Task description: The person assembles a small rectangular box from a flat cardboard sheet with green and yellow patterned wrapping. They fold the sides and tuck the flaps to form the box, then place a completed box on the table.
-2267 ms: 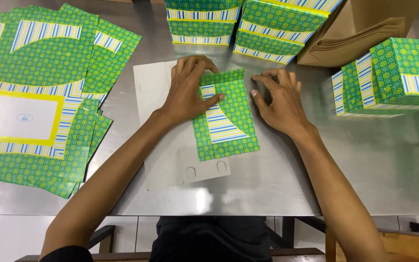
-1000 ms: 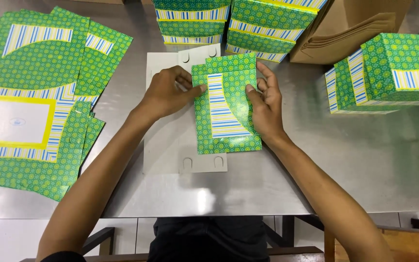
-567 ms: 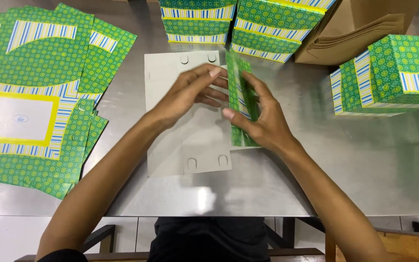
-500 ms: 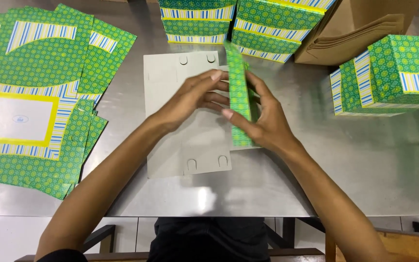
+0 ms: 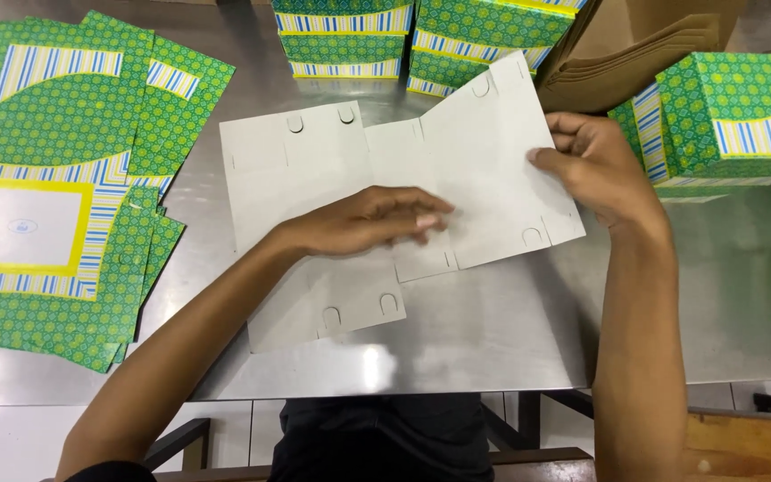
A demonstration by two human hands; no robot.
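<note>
Two bare hands at a steel worktop (image 5: pixel 493 339), dull grey and smeared with soft reflections, running from edge to edge of the view. Pale tiled floor (image 5: pixel 11 442) below its near edge, plus dark frame bars and a strip of wood at the lower right.

Spread white side up across the middle: an unfolded carton blank (image 5: pixel 314 170), left part lying flat on the steel, right part lifted and tilted. Left hand (image 5: pixel 363 223) pressed palm down near the blank's middle fold, fingers (image 5: pixel 426 219) stretched out flat, gripping nothing. Right hand (image 5: pixel 595 165) at the blank's raised right edge, fingers (image 5: pixel 551 156) curled and pinched on that edge.

Fanned out on the left of the worktop, a pile of flat green patterned blanks (image 5: pixel 55 170) with blue-and-white stripes and a yellow-framed window. Stacked along the far edge, folded green boxes (image 5: pixel 421 36), just beyond the white blank. Brown cardboard (image 5: pixel 644 45) leaning at the upper right. More finished green boxes (image 5: pixel 725 116) at the right, just behind the right hand.
</note>
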